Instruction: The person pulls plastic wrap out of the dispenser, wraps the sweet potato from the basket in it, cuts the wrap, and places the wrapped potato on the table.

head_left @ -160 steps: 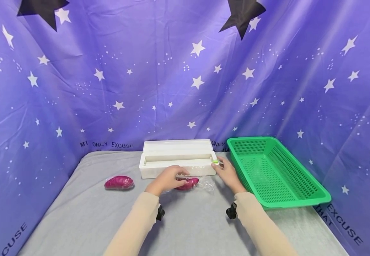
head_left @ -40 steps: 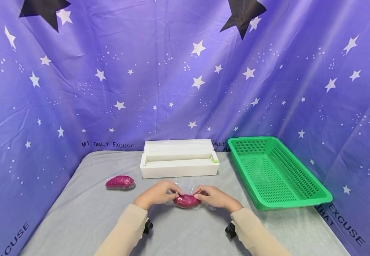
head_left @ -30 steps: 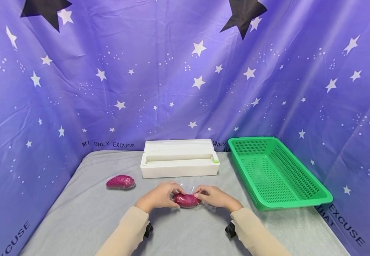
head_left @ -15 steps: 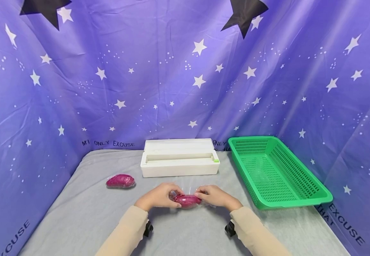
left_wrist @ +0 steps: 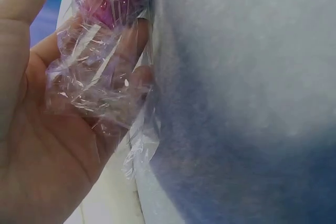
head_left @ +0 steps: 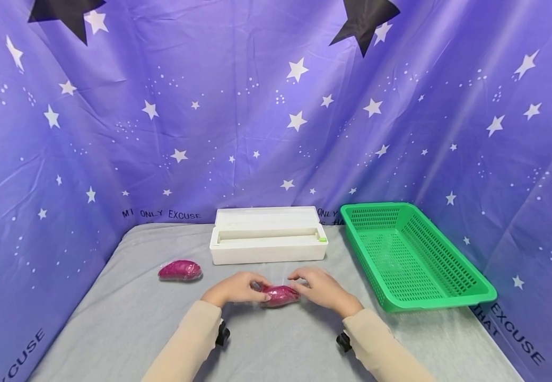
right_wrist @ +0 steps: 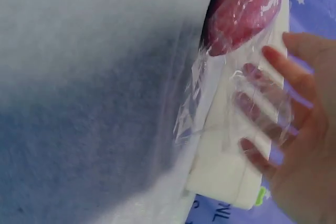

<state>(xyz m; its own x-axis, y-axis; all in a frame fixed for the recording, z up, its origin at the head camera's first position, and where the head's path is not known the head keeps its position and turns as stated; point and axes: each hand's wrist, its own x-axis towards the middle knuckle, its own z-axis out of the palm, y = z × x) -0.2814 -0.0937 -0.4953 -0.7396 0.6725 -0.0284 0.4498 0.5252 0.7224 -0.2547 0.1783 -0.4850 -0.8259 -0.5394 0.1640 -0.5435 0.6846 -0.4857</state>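
A reddish-purple sweet potato (head_left: 281, 296) in clear cling film is on the grey cloth, in front of the white box. My left hand (head_left: 238, 287) grips its left end between thumb and fingers. In the left wrist view, crumpled cling film (left_wrist: 89, 85) trails from that end over the palm. My right hand (head_left: 325, 291) is at the other end, its fingers spread and relaxed. From the right wrist view, loose film (right_wrist: 228, 98) hangs off the sweet potato (right_wrist: 244, 11) in front of those fingers, which are not closed round it.
Behind the hands stands a white cling film box (head_left: 268, 254), lid up, with a green slider (head_left: 322, 240) at its right end. Another wrapped sweet potato (head_left: 180, 270) lies to the left. A green plastic basket (head_left: 440, 305) stands on the right. A starry purple curtain surrounds the table.
My right hand has left the box, where it was some seconds ago, and the sweet potato has come nearer me. In the last half second my right fingers have come off it and spread.
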